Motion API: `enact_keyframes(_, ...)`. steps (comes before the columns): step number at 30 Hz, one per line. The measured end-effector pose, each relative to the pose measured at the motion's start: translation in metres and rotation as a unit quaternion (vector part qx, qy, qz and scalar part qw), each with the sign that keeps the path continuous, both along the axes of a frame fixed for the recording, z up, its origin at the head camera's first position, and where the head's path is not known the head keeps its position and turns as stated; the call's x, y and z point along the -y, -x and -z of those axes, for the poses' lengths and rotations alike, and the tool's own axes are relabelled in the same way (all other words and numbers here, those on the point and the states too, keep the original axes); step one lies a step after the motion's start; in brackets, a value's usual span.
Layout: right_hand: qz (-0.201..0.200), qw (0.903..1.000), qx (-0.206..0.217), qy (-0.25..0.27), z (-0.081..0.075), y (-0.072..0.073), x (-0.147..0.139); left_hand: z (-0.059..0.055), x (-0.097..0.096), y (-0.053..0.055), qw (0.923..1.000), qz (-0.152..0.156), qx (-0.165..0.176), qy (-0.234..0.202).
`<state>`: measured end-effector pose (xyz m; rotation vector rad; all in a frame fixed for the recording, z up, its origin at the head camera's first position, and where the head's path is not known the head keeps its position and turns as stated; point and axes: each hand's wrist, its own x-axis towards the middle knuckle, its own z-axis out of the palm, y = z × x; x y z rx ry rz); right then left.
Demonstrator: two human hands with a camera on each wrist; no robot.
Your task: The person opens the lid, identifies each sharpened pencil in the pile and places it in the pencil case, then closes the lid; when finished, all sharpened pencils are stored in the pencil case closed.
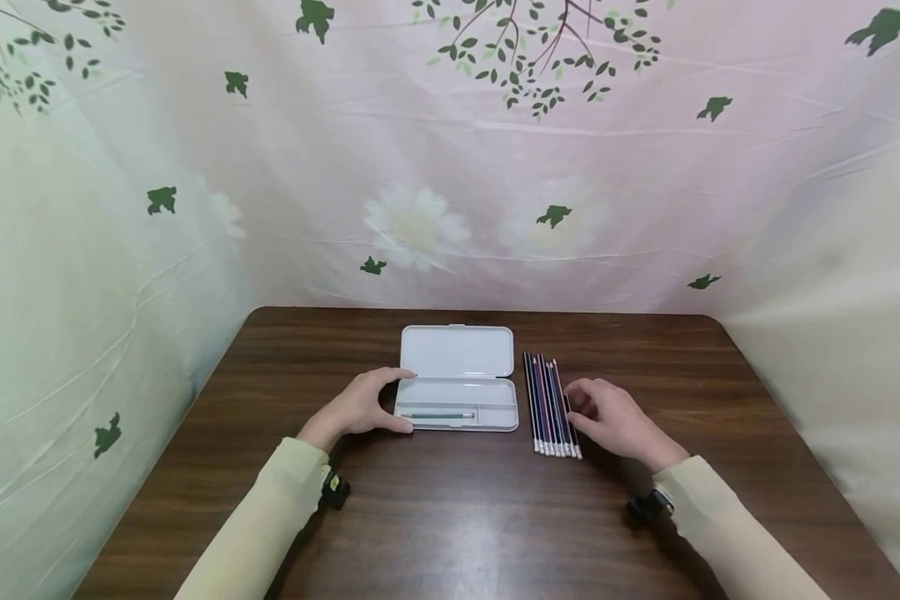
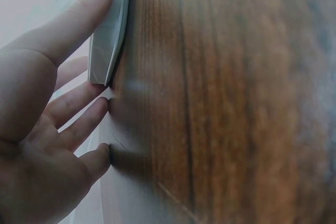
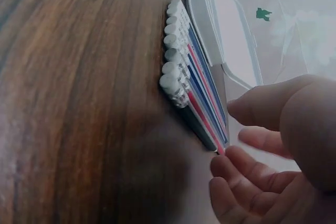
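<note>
A white pencil case (image 1: 459, 392) lies with its lid (image 1: 457, 350) raised at the back. One teal pencil (image 1: 438, 415) is in its front compartment. My left hand (image 1: 360, 406) holds the case's left end, thumb at the front corner and index finger near the back; in the left wrist view the thumb (image 2: 79, 17) lies along the case's side (image 2: 108, 45). To the right of the case, several dark and reddish pencils (image 1: 546, 404) lie side by side, white erasers toward me. My right hand (image 1: 607, 414) is beside the rightmost pencil, fingers loosely bent, with a gap between thumb and fingers (image 3: 252, 169).
Everything lies on a dark brown wooden table (image 1: 450, 517). A cloth backdrop (image 1: 465, 150) printed with leaves, birds and flowers hangs behind the table and on both sides. Each wrist carries a small black device (image 1: 335, 489).
</note>
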<state>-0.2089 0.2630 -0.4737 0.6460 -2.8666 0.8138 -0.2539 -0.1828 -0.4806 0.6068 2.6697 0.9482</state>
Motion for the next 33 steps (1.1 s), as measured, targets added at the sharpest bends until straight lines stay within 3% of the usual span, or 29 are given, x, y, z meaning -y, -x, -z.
enact_keyframes(9,0.008,0.9993,0.033,-0.018,0.0039,-0.0014,-0.0002,0.0044,-0.0014,0.0014,0.9999,0.002,-0.007,0.01)
enact_keyframes(20,0.032,0.9972,0.043,-0.051,-0.0003,0.001,0.001,0.0022,-0.0015,-0.0007,0.9999,-0.006,-0.007,0.005)
enact_keyframes(33,0.067,0.9908,0.088,-0.078,0.0,0.0006,-0.0046,0.0024,-0.0006,-0.001,0.9999,-0.002,-0.01,0.0)
